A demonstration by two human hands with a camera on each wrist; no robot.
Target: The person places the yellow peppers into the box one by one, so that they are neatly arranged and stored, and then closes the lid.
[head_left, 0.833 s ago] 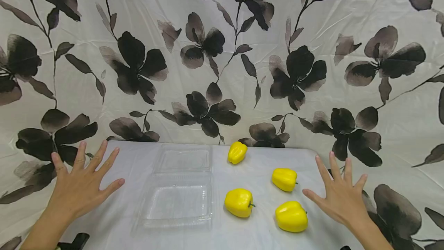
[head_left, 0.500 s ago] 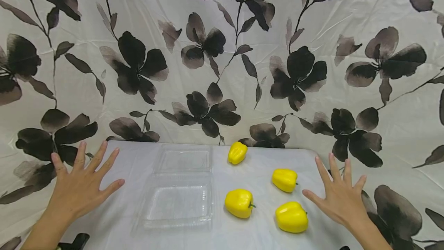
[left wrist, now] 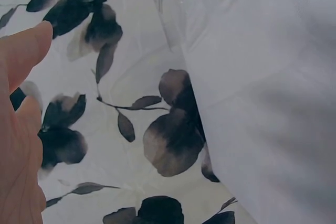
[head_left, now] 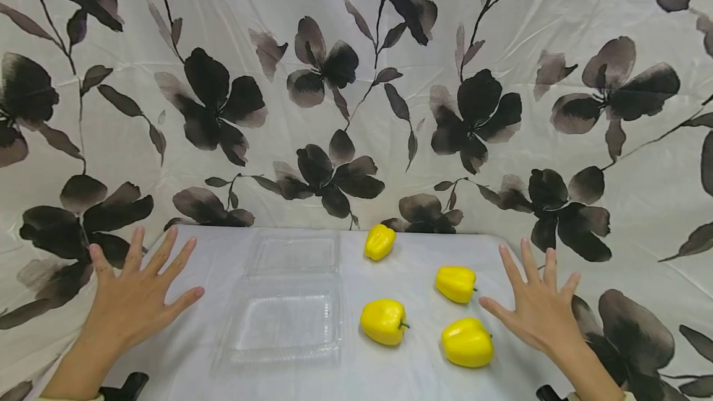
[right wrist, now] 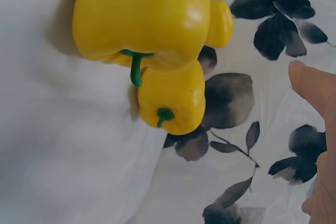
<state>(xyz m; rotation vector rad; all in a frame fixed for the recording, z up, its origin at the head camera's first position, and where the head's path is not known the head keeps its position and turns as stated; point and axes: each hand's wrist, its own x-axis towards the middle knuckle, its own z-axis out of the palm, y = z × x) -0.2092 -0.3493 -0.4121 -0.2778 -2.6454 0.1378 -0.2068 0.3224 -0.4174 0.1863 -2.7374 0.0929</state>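
My left hand (head_left: 136, 299) is held with fingers spread over the left side of the white table, holding nothing. Just right of it lies a clear plastic clamshell box (head_left: 231, 327), unfolded, its two halves one behind the other. On the right side my right hand (head_left: 540, 308) is also spread and holds nothing. Nearest to it are two yellow bell peppers, the front right pepper (head_left: 468, 343) and the one behind it (head_left: 455, 284). Another yellow pepper (head_left: 383, 322) lies beside the box, and a far pepper (head_left: 380, 242) is at the back edge. Green stems show in the right wrist view (right wrist: 165, 115).
White cloth covers the table (head_left: 412, 382). Behind and around it hangs a pale sheet (head_left: 356, 104) printed with dark flowers. A black strap or device (head_left: 127, 387) is at the left wrist, and a similar dark piece (head_left: 548, 392) is at the right.
Both hands have shifted slightly inward in the head view. The whole scene has moved a little up and left, as the camera moved. Peppers and box keep their places.
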